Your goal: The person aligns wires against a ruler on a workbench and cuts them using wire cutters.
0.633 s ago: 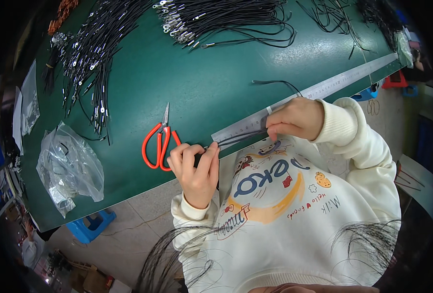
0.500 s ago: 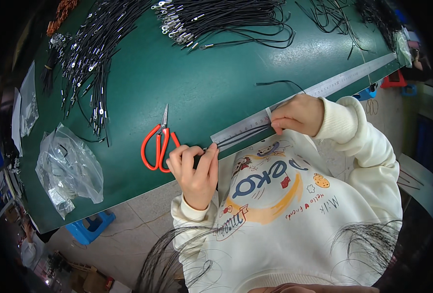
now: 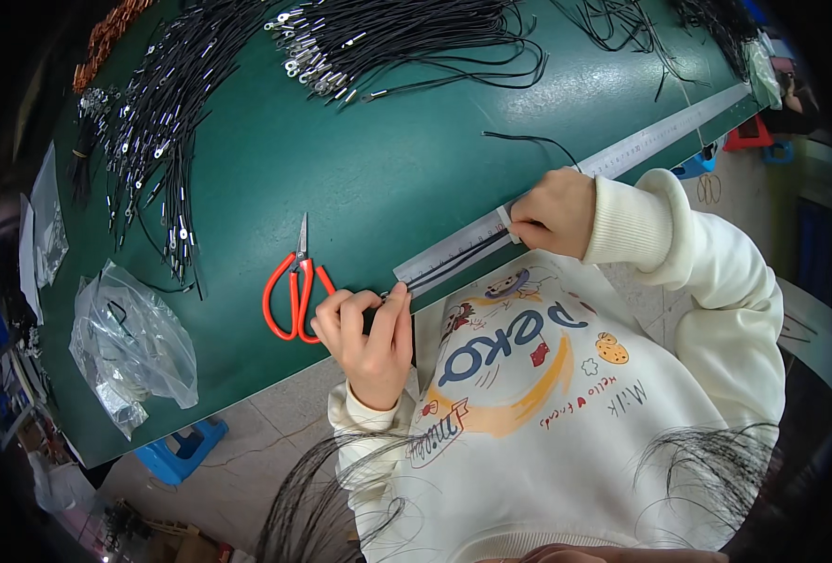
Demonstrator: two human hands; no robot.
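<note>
A black cord (image 3: 461, 259), doubled into two strands, lies stretched along a long steel ruler (image 3: 446, 246) near the table's front edge. My left hand (image 3: 367, 349) pinches the cord at the ruler's left end, thumb and forefinger together. Farther right, my right hand (image 3: 559, 214) is closed over the cord and rests on the ruler beside a pale crosspiece (image 3: 507, 223). Beyond that hand a loose tail of black cord (image 3: 533, 140) curves out over the table. Scissors with red handles (image 3: 294, 291) lie to the left of my left hand, blades pointing away.
Bundles of black cords with metal ring ends (image 3: 167, 122) lie at the far left, with another pile (image 3: 407, 42) at the back. A clear plastic bag (image 3: 135, 347) sits on the green table (image 3: 341, 159) at left. Blue stools (image 3: 181, 450) stand below the edge.
The whole view has shifted slightly. Both hands keep their hold on the cord along the ruler, with no clear movement relative to it.
</note>
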